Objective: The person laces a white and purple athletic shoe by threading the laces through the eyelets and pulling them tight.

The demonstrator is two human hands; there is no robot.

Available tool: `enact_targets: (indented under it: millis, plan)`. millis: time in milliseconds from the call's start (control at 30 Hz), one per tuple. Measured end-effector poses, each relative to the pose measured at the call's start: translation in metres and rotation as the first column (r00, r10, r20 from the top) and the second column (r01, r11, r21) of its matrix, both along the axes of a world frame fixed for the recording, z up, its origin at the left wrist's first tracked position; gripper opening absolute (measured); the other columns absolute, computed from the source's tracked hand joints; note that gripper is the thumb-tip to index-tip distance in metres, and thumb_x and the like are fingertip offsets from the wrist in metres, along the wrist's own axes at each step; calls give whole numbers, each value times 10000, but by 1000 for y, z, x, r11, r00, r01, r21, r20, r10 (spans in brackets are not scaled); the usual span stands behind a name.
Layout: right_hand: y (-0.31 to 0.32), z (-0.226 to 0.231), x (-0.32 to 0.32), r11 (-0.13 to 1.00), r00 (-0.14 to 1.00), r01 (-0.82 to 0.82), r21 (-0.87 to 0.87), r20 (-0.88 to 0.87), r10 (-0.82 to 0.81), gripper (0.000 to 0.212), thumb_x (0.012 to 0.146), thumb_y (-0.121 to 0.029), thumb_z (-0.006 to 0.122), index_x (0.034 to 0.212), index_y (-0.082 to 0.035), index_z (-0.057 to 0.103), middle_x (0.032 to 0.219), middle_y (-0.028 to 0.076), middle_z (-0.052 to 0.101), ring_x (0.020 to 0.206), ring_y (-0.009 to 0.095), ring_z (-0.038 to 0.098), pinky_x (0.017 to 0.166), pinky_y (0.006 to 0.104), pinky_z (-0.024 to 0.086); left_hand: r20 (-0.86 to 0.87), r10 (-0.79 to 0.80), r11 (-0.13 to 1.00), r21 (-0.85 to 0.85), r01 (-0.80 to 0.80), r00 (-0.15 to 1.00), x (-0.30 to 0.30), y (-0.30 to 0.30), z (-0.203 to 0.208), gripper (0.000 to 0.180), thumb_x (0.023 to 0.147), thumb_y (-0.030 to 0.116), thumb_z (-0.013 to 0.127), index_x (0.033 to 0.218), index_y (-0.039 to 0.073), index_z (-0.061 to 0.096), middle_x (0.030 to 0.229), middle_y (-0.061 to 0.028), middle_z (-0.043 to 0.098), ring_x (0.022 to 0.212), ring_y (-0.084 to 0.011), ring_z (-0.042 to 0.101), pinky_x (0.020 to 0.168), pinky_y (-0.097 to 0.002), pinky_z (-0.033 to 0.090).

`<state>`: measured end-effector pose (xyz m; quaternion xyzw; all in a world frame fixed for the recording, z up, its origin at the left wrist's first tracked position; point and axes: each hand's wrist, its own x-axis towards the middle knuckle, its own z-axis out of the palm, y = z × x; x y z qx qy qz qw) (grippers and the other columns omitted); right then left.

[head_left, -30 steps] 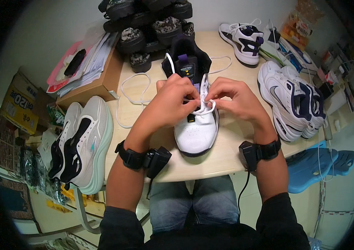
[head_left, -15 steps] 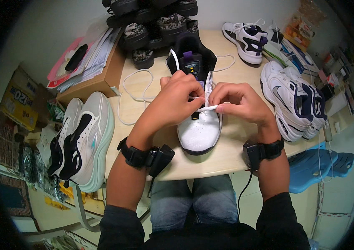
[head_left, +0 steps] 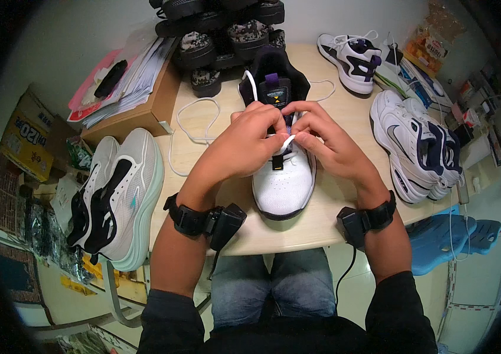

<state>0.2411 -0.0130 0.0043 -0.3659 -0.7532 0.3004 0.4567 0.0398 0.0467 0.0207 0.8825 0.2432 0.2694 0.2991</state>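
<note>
- Left hand point(head_left: 255, 140) and right hand point(head_left: 328, 141): fingers pinched together on a white lace point(head_left: 287, 143).
- White shoe point(head_left: 284, 187) beneath them, centre of the frame.
- Lacing seems partly done near the toe; upper throat gapes, lace slack lying on the worktop point(head_left: 286, 237).

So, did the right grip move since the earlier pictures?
Yes, slightly: the right grip has shifted left, away from the white-and-navy shoes on the right.

It looks like a small workroom, with stacked shoes point(head_left: 196, 52) and piled papers point(head_left: 136, 82).
</note>
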Motion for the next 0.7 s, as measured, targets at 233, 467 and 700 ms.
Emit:
enact_targets:
  millis: [233, 467, 700]
  plan:
    - [2, 4, 8, 998, 989, -54, -35, 137, 59, 115, 933, -133, 532, 926, -19, 548, 1153, 87, 443, 1006, 177, 477, 891, 282, 399, 214, -85, 893, -416, 170, 973, -10, 9, 7, 126, 891, 128, 609, 846, 44, 528, 983, -34, 534, 948, -134, 492, 842, -288, 408]
    - [2, -1, 6, 994, 986, -89, -59, 135, 97, 123, 849, -74, 563, 962, -38, 534, 1143, 68, 426, 961, 148, 480, 835, 259, 420, 411, -91, 825, -479, 299, 907, -28, 13, 20, 133, 857, 143, 606, 801, 64, 515, 975, -65, 541, 1082, -205, 530, 941, -320, 387]
    - [1, 5, 3, 999, 989, -16, -30, 146, 20, 231, 811, -66, 602, 1039, -48, 568, 1086, 57, 432, 936, 145, 484, 793, 244, 426, 462, -85, 766, -536, 355, 883, -34, 10, 26, 161, 847, 174, 608, 791, 59, 511, 909, -59, 522, 1060, -223, 546, 900, -325, 397]
